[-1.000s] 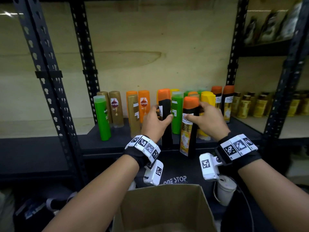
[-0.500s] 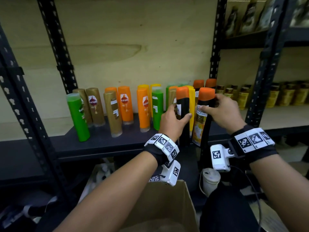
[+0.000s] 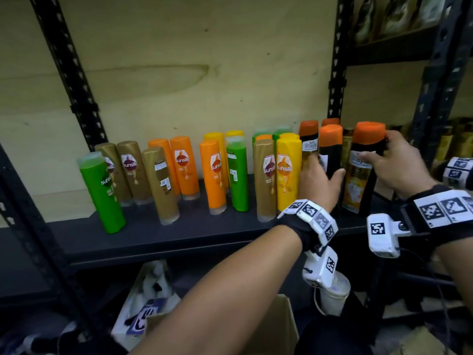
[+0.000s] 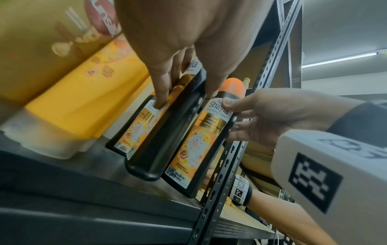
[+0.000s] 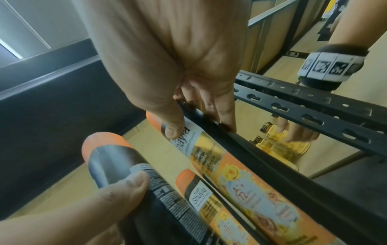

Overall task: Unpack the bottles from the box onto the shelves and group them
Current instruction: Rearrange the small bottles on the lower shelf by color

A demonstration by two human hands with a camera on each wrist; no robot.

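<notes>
Gripped, at right of centre in the head view, a black orange-capped bottle (image 3: 330, 152) in the left hand (image 3: 320, 183), thumb and fingers wrapped round its body. Held beside it, toward the right edge, a second black bottle (image 3: 363, 172) in the right hand (image 3: 399, 167), thumb on the label. Stood both on the dark shelf (image 3: 179, 234) next to a yellow bottle (image 3: 288, 175). Showed the cardboard box (image 3: 276, 329) at lower centre.
</notes>
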